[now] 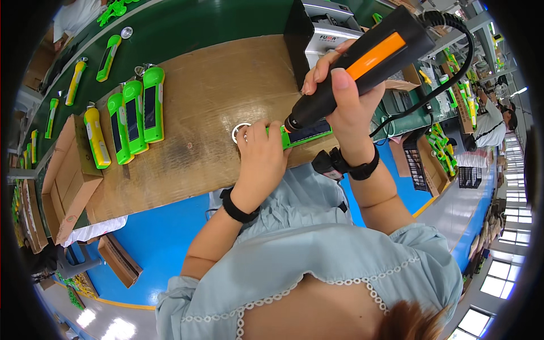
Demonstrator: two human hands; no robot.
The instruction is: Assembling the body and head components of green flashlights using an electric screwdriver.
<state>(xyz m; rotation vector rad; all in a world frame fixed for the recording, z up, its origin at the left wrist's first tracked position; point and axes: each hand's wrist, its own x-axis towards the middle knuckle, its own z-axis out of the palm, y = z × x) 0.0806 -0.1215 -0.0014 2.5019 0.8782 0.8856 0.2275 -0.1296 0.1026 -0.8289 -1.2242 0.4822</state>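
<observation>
My right hand (354, 107) is wrapped round a black electric screwdriver (362, 65) with an orange stripe and slants it down to the left. Its tip meets the end of a green flashlight with a dark solar panel (309, 134), which lies on the brown work board. On that same end, my left hand (262, 153) presses and grips with bent fingers. A pale ring (241, 131) shows just beyond these fingers. My left hand hides part of the flashlight's end, and the exact contact at the screwdriver tip is hard to make out.
Several similar green flashlights (133, 116) and a yellow one (97, 137) lie left on the brown board (209, 73). An open cardboard box (68, 175) stands at its left edge. Beyond it sits a grey-black machine (326, 28). The screwdriver's cable (433, 93) loops at right.
</observation>
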